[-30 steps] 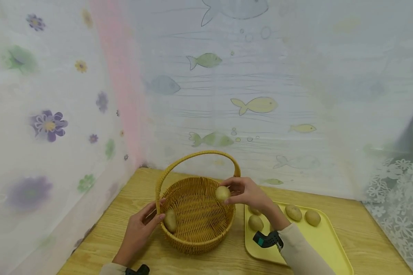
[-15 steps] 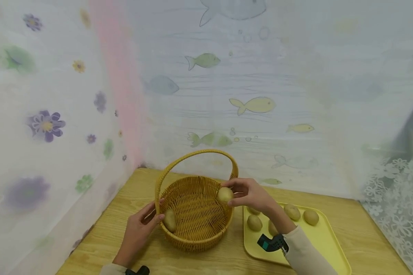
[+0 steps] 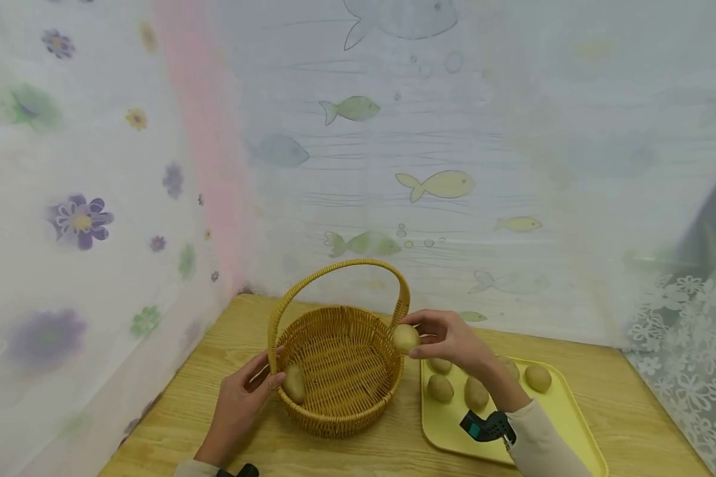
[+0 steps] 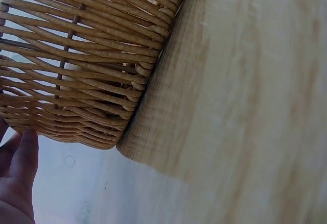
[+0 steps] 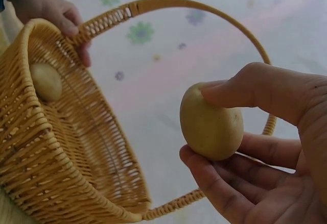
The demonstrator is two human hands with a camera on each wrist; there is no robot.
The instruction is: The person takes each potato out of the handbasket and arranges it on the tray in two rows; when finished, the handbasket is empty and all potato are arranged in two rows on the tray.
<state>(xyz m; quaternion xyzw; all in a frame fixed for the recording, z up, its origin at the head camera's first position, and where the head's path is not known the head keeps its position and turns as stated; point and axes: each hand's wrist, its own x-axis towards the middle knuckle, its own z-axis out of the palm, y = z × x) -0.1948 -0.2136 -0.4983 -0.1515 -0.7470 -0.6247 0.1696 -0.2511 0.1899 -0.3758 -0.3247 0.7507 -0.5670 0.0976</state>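
A wicker basket [image 3: 349,419] with a tall arched handle stands on the wooden table. My left hand [image 3: 241,401] grips its left rim at the foot of the handle; in the left wrist view only the fingers and thumb [image 4: 24,160] show beside the woven wall [image 4: 97,66]. One potato [image 3: 295,384] lies inside, against the left wall. My right hand [image 3: 453,341] pinches another potato [image 3: 406,339] at the basket's right rim. The right wrist view shows this held potato [image 5: 210,124] between thumb and fingers, apart from the weave.
To the right lies a yellow tray [image 3: 447,427] with several potatoes, partly hidden by my right forearm. Behind the table [image 3: 215,344] hangs a pale curtain [image 3: 358,199] printed with fish; a flowered one [image 3: 113,278] borders the left side.
My right hand has moved rightward with the potato, from over the basket's inside to its right rim. The left hand keeps its grip. More of the tray's potatoes show.
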